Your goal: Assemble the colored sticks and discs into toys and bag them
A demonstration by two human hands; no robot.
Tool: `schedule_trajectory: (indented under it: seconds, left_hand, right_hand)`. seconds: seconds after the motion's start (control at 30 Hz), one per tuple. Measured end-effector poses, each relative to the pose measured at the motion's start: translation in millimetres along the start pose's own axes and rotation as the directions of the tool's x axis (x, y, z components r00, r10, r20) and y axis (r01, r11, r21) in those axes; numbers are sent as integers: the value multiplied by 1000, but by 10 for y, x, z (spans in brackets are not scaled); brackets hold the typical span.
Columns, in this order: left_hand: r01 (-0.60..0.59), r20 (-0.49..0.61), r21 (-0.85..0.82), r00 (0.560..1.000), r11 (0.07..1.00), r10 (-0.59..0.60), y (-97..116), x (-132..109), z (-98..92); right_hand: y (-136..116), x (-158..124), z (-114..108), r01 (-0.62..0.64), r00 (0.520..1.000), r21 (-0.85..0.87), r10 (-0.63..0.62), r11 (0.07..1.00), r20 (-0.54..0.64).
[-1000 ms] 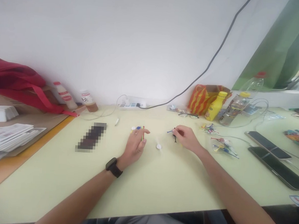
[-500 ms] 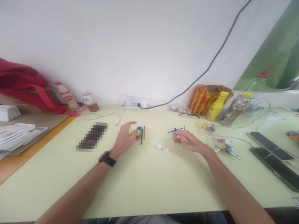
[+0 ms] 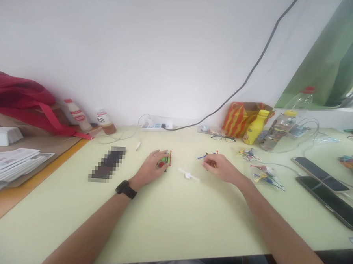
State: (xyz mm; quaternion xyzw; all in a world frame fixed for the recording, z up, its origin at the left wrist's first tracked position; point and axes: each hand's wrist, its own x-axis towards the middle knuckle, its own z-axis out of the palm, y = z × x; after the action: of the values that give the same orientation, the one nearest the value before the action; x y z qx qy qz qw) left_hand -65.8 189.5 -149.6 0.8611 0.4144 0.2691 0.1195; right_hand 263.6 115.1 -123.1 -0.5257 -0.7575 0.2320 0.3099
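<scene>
My left hand (image 3: pixel 151 168) has dropped from spread onto the cluster of small coloured plastic picks and caps (image 3: pixel 165 160) at mid-table. Fingers narrow, and I cannot tell if they grip. My right hand (image 3: pixel 222 168) stays curled beside the thin blue plastic pick (image 3: pixel 203 156); whether it holds anything, I cannot tell.

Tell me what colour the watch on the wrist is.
Black; the watch shows best in the head view.

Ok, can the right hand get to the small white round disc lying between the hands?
Probably yes: the small white round disc lies on the pale green table beside the right hand, with nothing between them.
</scene>
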Motion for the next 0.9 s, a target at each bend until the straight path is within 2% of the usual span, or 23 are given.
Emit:
schedule_trajectory:
  seconds: [0.23,0.43,0.6,0.7,0.8,0.9]
  left_hand:
    - [-19,-67,35,998,999,21,-23,2,-1]
    - [-40,10,127,999,991,39,-4,-14,46]
    - [-40,-4,116,999,992,41,-19,-10,83]
    - [-42,-13,108,999,993,43,-13,-11,94]
    - [-56,-42,106,997,993,61,51,-12,77]
    - [-86,-63,87,994,993,92,140,-12,49]
  right_hand:
    - [-1,7,4,-2,1000,-35,2,999,-11]
    - [8,4,1,1,999,-51,-3,999,-42]
    - [7,5,12,30,998,-73,-34,997,-55]
    - [74,26,6,55,987,-136,-74,989,-139]
    - [232,56,-18,-19,965,-217,-38,976,-259]
    - [405,64,-32,-145,947,-289,48,946,-317]
